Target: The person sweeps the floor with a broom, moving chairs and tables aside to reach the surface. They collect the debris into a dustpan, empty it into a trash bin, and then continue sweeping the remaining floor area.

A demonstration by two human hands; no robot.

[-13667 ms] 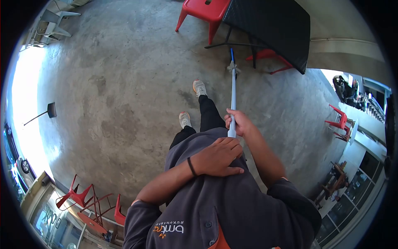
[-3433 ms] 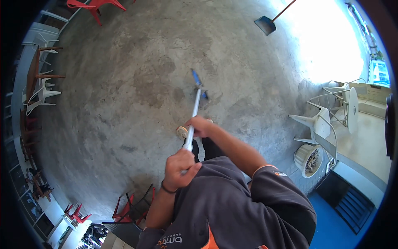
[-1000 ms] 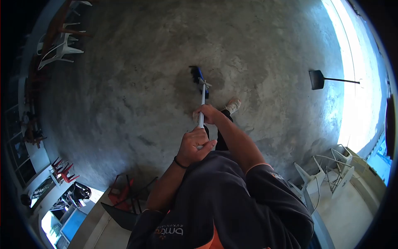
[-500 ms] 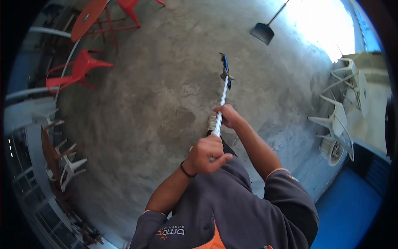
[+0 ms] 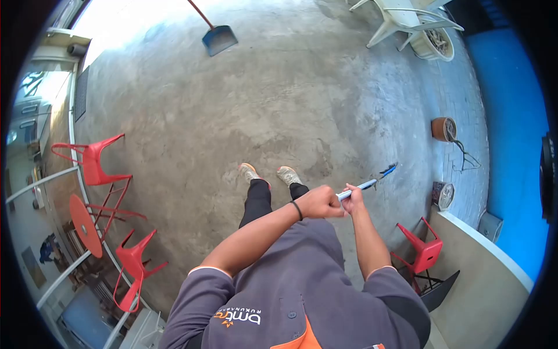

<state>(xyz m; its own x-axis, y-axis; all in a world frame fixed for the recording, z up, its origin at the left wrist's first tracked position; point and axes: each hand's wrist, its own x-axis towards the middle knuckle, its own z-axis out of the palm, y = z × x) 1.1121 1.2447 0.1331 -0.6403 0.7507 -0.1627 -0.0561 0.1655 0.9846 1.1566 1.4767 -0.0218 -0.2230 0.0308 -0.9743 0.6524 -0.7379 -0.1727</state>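
A broom with a pale silver pole and a narrow blue head extends to the right of my body, its head close to the floor. My left hand, with a black band at the wrist, is closed in a fist around the pole's upper end. Just beyond it, my right hand wraps the pole lower down. Dark bits cling near the blue head; its bristles are hard to make out. Both my shoes stand on the concrete floor.
A long-handled dustpan is on the floor ahead. Red chairs and a round red table line the left. To the right are a red stool, a low wall, a plant pot, a white bucket and white chairs.
My body and view have turned rightward, so the dustpan now appears further left. The broom has swung from pointing ahead to pointing right, and my hands are closer together on the pole.
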